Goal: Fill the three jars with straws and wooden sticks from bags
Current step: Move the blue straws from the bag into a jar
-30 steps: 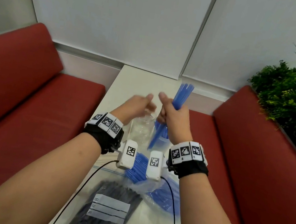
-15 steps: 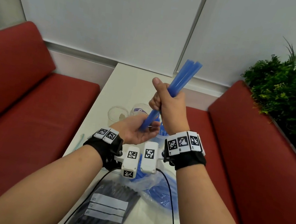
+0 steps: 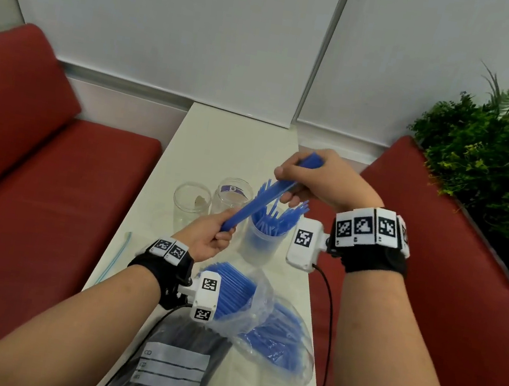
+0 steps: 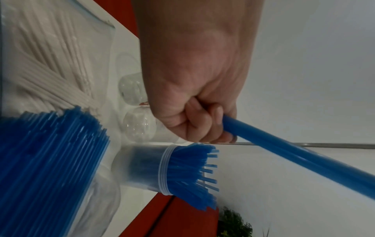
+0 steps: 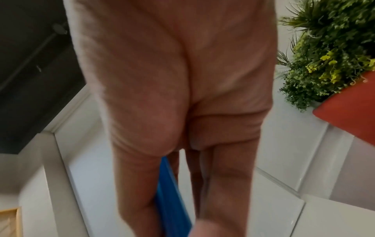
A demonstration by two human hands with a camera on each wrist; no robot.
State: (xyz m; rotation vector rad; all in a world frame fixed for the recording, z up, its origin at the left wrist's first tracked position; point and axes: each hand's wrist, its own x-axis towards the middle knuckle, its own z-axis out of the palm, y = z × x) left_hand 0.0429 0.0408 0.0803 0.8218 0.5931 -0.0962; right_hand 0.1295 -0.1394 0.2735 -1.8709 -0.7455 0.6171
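Both hands closed on one straw bundle (image 3: pixel 260 202), tilted above table (image 3: pixel 221 141): left hand (image 3: pixel 210 239) at lower end, right hand (image 3: pixel 321 183) at upper. Filled jar (image 3: pixel 260 240) at 4 o'clock from left hand.

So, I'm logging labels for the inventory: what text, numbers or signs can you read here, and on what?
No text is legible.
White label on the bag of black sticks: lines too blurred to read.
Purple label on the middle jar: a mark, unreadable.
Wristband and camera squares: black-and-white marker patterns, no words.
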